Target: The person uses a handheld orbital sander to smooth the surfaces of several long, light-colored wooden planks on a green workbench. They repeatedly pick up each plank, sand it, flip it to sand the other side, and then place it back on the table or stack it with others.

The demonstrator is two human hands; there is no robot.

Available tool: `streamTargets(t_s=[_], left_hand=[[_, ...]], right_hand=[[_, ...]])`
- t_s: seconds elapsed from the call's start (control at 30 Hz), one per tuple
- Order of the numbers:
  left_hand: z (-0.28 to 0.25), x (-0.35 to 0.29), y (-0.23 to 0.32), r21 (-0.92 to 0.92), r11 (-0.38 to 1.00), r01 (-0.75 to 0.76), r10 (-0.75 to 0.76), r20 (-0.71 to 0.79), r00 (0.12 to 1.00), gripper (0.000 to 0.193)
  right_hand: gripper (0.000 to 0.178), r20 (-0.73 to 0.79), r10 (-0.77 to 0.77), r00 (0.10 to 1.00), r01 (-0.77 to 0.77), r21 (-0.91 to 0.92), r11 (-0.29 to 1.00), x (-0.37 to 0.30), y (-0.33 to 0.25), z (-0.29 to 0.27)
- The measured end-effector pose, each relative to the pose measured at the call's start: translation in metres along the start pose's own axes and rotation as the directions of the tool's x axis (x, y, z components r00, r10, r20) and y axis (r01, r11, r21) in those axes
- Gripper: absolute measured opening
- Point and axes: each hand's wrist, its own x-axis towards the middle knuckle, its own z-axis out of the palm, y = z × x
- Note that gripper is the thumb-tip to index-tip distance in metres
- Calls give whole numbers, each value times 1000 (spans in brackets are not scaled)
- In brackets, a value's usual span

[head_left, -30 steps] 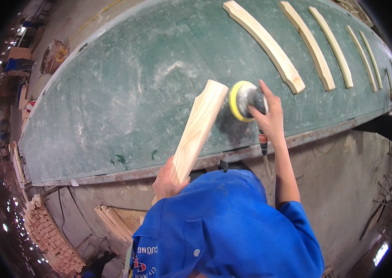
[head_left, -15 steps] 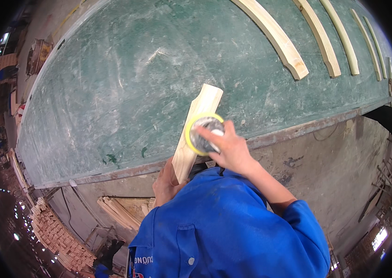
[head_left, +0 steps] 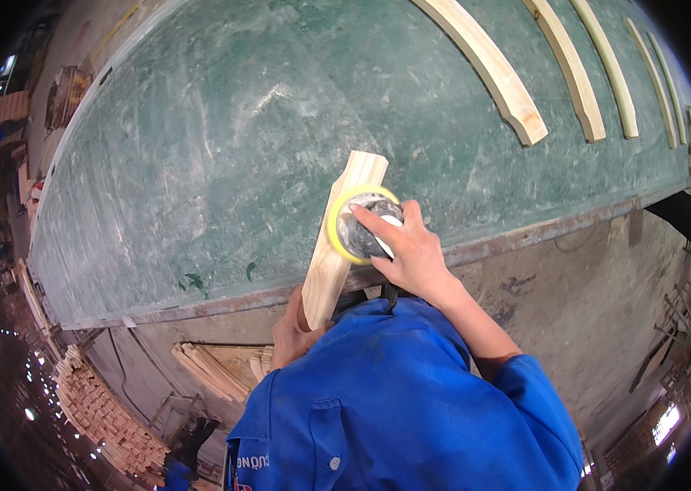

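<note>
A pale curved wooden piece (head_left: pixel 337 237) lies on the green table top (head_left: pixel 223 164), its near end over the table's front edge. My left hand (head_left: pixel 292 331) grips that near end from below. My right hand (head_left: pixel 407 250) presses a round sander with a yellow pad (head_left: pixel 354 227) onto the wood's middle. My blue sleeves and jacket fill the lower middle of the view.
Several more curved wooden pieces (head_left: pixel 493 69) lie in a row at the table's far right. Stacked wood strips (head_left: pixel 215 368) sit under the table. Brick-like stacks (head_left: pixel 104 413) stand at lower left. A metal rim (head_left: pixel 525 233) runs along the table's front.
My right hand brought the sander from the bare table right of the wood onto the wooden piece. The left hand kept its hold on the near end.
</note>
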Motion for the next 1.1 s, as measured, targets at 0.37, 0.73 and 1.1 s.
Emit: streamTargets(t_s=[0.37,0.73,1.1], left_hand=[[4,-4,-11,117,993,-1,6,-38,999,90],[10,-17,20,635,772,0,116,-142,983,89],[15,-18,18,654,753,-69,205,-134,969,88]], right_hand=[[78,130,13,991,20,-247,969,30,30,-30],[83,-5,52,999,-51,-306,951,53,48,-42],[81,2,55,998,-53,-233,971,74,51,-37]])
